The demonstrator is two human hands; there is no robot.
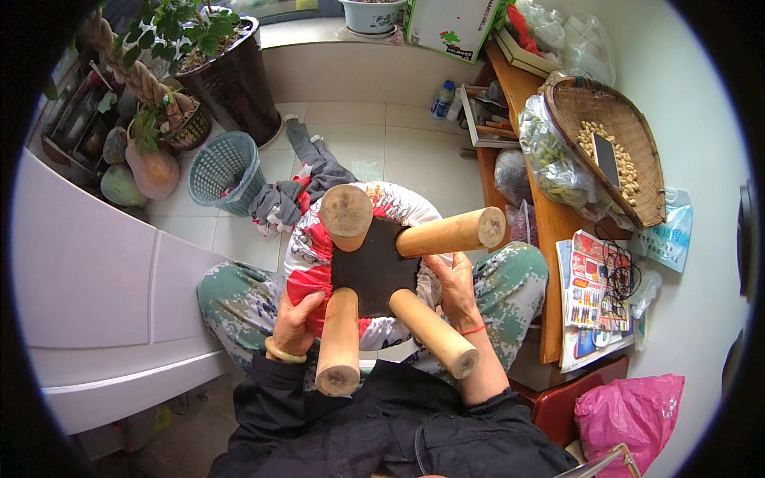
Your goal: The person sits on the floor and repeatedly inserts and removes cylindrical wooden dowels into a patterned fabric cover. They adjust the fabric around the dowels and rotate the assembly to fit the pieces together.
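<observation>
A small stool [374, 267] rests upside down over my lap, its thick round wooden legs pointing up toward me. Around its seat is a red and white patterned fabric cover [307, 253], gathered at the edge around the dark underside. My left hand [296, 323], with a pale bangle at the wrist, is closed on the red part of the cover at the near left rim. At the right rim my right hand [453, 288] grips the white part of the cover, thumb on top beside a leg; its other fingers are partly hidden beneath.
Crumpled grey and red cloth [307, 179] lies on the tiled floor beside a teal basket [225, 173]. At right, a wooden desk [550, 263] bears newspapers [594, 287] and a wicker tray [582, 111] with peanuts and a phone. A pink bag [629, 418] sits near right; a white cabinet [103, 279] stands left.
</observation>
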